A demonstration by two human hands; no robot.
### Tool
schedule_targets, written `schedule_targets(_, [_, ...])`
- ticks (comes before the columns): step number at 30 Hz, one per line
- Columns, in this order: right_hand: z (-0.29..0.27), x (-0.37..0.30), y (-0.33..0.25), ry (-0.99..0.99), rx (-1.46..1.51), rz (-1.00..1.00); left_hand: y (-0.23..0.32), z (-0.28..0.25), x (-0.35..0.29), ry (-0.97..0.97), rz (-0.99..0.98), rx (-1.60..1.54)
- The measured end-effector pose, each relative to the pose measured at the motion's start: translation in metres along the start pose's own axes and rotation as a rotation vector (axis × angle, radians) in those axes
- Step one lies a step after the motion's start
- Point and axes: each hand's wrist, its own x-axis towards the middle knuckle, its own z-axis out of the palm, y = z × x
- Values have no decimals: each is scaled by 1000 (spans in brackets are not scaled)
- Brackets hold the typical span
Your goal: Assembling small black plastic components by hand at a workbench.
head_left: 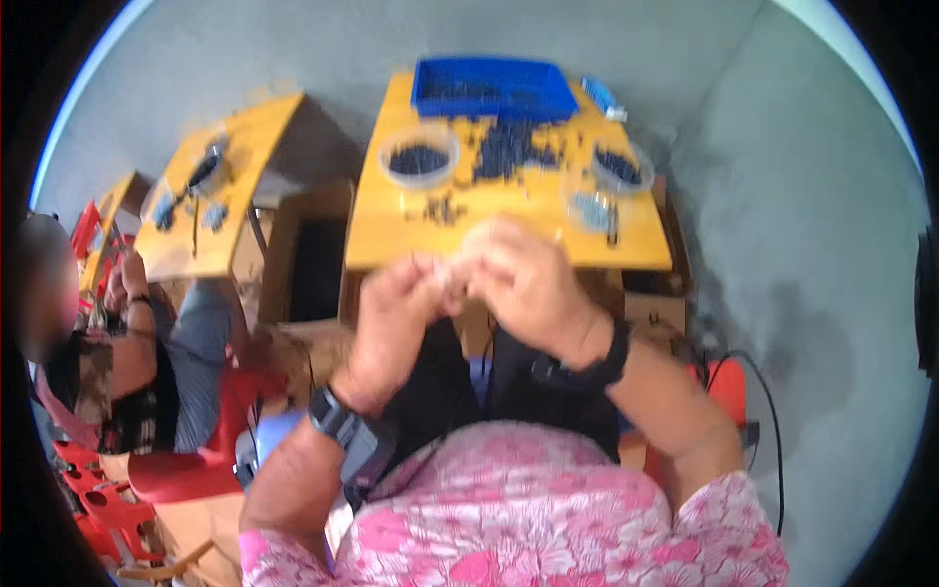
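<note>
The near edge of the yellow table [381, 249] runs across the view at the fingertips, and the right hand [533, 292] covers a part of it. Behind this edge, a strip of yellow surface lies on both sides of the small scattered pieces [437, 209], which are the things nearest to the fingers. Farther away, the dark pile [507, 149] reaches up to the blue tray [494, 110]; a clear bowl [416, 182] is at its left, and a pale dish [592, 210] lies near the right edge.

The left hand [389, 318] comes up from below with the wrist straight, while the right hand bends inward, knuckles upward. Both elbows are spread outward. The fingers of both hands are curled and their tips meet in front of the body; because of blur, I cannot tell whether they pinch something small.
</note>
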Motion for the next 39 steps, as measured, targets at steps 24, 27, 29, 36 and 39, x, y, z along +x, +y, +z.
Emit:
schedule_targets(24, [5,-44,156,58,-107,673,-38,-32,57,-177,-317,31])
schedule_targets(27, [2,-30,180,163,-269,628,-32,-33,57,-125,-345,37])
schedule_targets(29, [2,-23,194,194,-393,589,-35,-33,57,-124,-341,11])
schedule_targets(36, [9,9,218,196,-669,473,-41,-34,51,-218,-335,73])
schedule_targets(39, [7,17,221,167,-714,602,-37,-31,50,-233,-345,73])
